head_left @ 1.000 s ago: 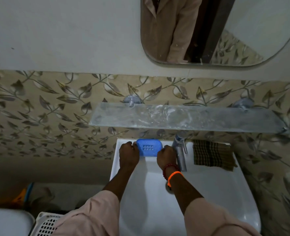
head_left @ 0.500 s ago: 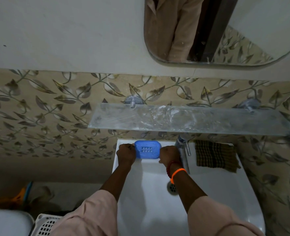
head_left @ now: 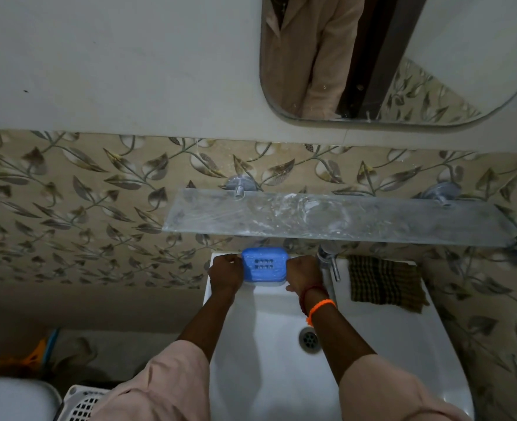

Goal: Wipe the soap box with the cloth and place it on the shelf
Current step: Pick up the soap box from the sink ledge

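A blue soap box with drain slots sits at the back rim of the white sink, under the glass shelf. My left hand grips its left end and my right hand grips its right end, fingers curled round the edges. A dark checked cloth lies on the sink's right rear ledge, apart from both hands. The shelf carries nothing.
A chrome tap stands just right of my right hand, between it and the cloth. The drain is in the basin. A mirror hangs above. A white basket sits on the floor at lower left.
Both hands stay on the ends of the soap box. The box and hands have shifted only slightly as the view moved.
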